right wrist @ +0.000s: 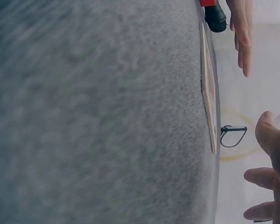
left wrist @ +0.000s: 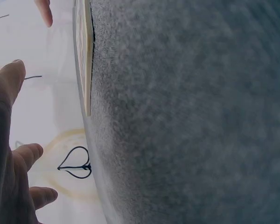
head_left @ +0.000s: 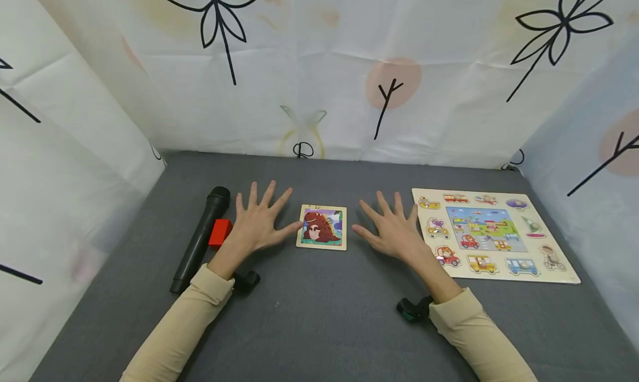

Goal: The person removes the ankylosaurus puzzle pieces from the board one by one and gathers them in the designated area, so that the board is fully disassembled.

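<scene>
My left hand [head_left: 257, 223] is spread palm down with fingers fanned out and nothing in its grip. Its thumb reaches to the left edge of a small square dinosaur puzzle [head_left: 322, 227] in a wooden frame. On the other side of that puzzle my right hand [head_left: 396, 230] is also spread, its thumb and index finger pointing toward it. In the left wrist view the puzzle [left wrist: 85, 60] lies flat on the table, with the left hand's fingers [left wrist: 22, 156] held above the tabletop. The right wrist view shows the right thumb [right wrist: 268, 133] raised likewise, apart from the puzzle.
A black microphone [head_left: 201, 240] lies at the left, beside a red block [head_left: 220, 233] partly behind the left hand. At the right lies a large wooden vehicle puzzle board [head_left: 544, 274]. The grey table [head_left: 319, 321] ends at a patterned white curtain [head_left: 319, 82].
</scene>
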A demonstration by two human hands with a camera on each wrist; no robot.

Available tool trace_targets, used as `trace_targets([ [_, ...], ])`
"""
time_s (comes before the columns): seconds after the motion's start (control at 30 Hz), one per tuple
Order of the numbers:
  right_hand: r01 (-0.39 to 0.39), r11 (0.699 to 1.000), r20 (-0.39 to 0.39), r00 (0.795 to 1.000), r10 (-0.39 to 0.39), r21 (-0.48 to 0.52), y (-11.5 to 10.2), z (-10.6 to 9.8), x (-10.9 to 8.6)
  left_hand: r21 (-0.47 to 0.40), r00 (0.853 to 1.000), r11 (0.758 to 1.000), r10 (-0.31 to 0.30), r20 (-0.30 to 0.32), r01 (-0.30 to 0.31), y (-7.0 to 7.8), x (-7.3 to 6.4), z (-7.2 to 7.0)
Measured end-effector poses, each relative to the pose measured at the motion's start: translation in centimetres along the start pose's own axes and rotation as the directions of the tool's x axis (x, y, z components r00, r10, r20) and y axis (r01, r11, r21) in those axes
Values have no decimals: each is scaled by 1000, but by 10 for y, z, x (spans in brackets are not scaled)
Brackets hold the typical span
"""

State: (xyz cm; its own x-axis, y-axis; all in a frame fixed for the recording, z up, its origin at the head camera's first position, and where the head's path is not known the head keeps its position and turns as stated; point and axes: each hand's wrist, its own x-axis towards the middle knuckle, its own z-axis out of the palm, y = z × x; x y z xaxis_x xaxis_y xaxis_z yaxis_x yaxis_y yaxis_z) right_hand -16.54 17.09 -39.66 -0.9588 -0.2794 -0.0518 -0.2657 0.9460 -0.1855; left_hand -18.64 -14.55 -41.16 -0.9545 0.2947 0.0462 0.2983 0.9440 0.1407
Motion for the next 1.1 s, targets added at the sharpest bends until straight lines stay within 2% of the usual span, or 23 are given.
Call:
trace_targets([
  [0.1,5,1000,8,1000,-5,13,-3,-2,2,-8,1000,1000,0,14,0,1,0,1],
  [0.33,39,999,17,999,-39,38,-12,-8,10,-65,993,998,-6,121,14,4,2,0],
  [0.5,77,993,15,997,-79,92,-23,-11,17,-77,986,997,10,168,3,7,5,-2],
  [0.77,157,974,-26,988,-155,162,-42,-10,34,-86,976,995,72,205,-55,10,12,0],
  [1.1,187,933,14,980,-201,307,-62,4,57,-95,960,991,116,253,-94,18,20,4],
])
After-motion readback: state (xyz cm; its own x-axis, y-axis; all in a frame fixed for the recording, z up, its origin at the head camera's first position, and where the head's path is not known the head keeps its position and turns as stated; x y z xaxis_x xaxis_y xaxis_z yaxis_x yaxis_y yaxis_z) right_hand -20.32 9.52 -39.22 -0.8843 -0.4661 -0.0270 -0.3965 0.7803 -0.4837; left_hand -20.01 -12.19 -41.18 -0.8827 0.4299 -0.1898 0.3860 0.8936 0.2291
